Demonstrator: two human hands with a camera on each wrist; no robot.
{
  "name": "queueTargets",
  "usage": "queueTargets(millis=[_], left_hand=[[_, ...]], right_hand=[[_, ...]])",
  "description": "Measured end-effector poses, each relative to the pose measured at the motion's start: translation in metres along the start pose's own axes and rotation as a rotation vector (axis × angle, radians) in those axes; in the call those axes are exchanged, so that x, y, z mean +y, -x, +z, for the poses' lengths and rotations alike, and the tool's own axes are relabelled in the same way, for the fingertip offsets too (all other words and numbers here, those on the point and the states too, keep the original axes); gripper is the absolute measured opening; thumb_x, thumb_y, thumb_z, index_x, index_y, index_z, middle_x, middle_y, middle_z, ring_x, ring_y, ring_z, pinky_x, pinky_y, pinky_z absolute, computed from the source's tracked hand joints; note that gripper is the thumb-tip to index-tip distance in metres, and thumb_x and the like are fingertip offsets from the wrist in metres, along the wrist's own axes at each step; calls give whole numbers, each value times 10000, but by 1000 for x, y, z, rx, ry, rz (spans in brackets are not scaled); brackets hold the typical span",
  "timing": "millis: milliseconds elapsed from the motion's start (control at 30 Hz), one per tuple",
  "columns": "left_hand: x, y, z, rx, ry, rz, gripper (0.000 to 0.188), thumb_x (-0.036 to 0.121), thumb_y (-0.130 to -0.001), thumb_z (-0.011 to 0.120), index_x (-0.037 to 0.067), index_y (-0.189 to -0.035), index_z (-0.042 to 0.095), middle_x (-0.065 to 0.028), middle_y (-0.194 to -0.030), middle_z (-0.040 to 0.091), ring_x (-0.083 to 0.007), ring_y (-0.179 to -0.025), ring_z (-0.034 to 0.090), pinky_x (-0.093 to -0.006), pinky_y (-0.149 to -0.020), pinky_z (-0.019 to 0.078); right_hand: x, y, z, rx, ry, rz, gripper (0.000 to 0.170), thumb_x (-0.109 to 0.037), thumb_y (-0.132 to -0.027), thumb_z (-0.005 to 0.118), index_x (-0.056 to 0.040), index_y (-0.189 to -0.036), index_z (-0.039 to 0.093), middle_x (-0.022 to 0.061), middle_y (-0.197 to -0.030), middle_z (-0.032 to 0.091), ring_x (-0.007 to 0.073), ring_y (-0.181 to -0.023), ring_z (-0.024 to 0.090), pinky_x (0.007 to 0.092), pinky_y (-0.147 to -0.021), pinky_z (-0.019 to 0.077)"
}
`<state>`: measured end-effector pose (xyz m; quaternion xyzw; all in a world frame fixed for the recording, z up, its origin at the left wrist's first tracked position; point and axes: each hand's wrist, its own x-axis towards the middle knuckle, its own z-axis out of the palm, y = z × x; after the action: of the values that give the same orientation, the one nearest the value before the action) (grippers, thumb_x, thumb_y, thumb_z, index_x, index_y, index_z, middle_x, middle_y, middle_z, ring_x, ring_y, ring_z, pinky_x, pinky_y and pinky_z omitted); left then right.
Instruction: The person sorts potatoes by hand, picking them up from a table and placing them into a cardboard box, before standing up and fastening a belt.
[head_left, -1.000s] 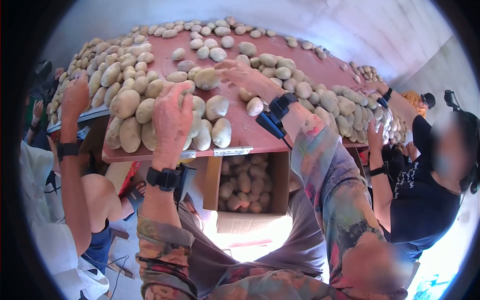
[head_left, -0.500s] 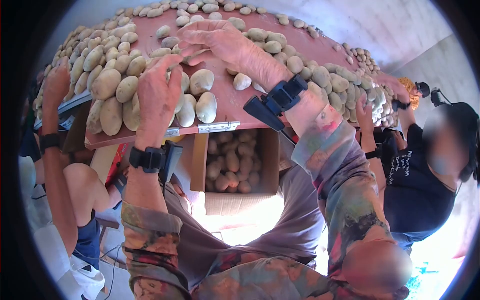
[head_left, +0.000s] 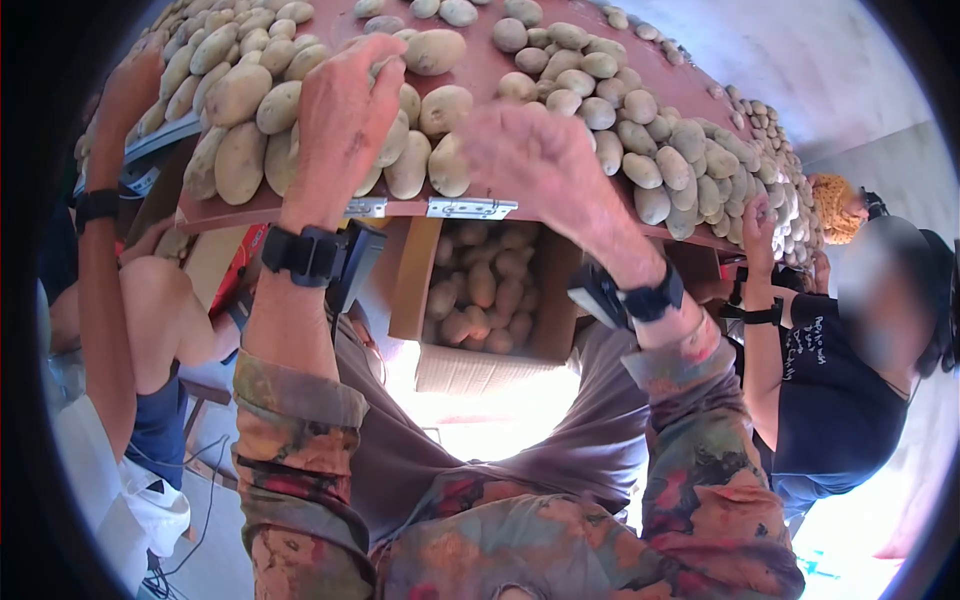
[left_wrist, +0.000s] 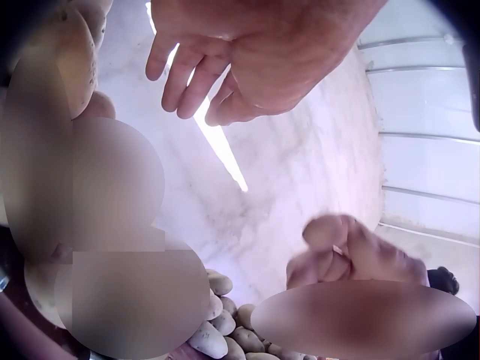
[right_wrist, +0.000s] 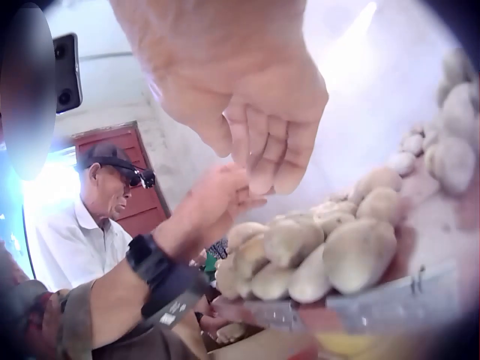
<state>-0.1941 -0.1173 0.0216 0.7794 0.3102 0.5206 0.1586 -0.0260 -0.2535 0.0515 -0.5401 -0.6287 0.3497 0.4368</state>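
Observation:
In the head view my left hand [head_left: 350, 115] is over the near-left pile of potatoes [head_left: 238, 165], its fingers loosely bent. A large potato [head_left: 436, 52] lies just beyond its fingertips. My right hand [head_left: 535, 155], blurred, hangs over the front table edge, beside a potato [head_left: 449, 166] at the pile's right end. The left wrist view shows my left hand [left_wrist: 262, 56] with fingers hanging loosely and nothing in them. In the right wrist view my right hand [right_wrist: 247, 112] has softly bent fingers and holds nothing, above the potatoes [right_wrist: 360, 255].
An open cardboard box [head_left: 405, 285] with potatoes inside stands under the table's front edge. More potatoes [head_left: 690, 160] spread along the right of the red table [head_left: 480, 85]. A metal hinge [head_left: 470, 208] sits on the edge. People work on both sides, one in a black shirt [head_left: 830, 390].
My right hand has drawn back from the far side of the near pile toward the front edge. My left hand stays over the pile. The head view has tilted downward.

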Motion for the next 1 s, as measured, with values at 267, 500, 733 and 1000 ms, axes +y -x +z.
queueTargets(millis=[267, 500, 733, 1000], left_hand=[[13, -5, -17, -197, 99, -104, 308, 283, -918, 569, 81, -1126, 674, -165, -988, 703, -323, -933, 661, -376, -844, 496], [-1, -26, -18, -447, 139, -360, 281, 303, -909, 582, 135, -1107, 691, -168, -960, 699, -327, -908, 659, -386, -828, 499], [3, -7, 4, -207, -70, -111, 271, 272, -902, 579, 97, -1079, 687, -180, -965, 692, -340, -922, 656, -393, -822, 501], [-2, -4, 10, -134, -112, -69, 237, 213, -893, 564, 62, -1033, 680, -195, -974, 682, -361, -918, 648, -411, -811, 504]], right_hand=[[102, 70, 0, -332, 23, 541, 267, -248, -942, 616, 13, -953, 667, 31, -837, 661, 123, -760, 651, 274, -664, 524], [203, 75, -15, -319, 718, 588, 310, -294, -811, 583, -30, -920, 703, 186, -1011, 686, 371, -967, 644, 446, -838, 514], [244, 83, 2, -802, 1092, 504, 399, -231, -821, 618, -89, -1193, 642, 172, -1119, 666, 321, -1064, 635, 406, -896, 508], [247, 103, 20, -622, 713, 822, 527, -134, -815, 578, -51, -1330, 503, 183, -1290, 579, 344, -1227, 532, 414, -1003, 446]])
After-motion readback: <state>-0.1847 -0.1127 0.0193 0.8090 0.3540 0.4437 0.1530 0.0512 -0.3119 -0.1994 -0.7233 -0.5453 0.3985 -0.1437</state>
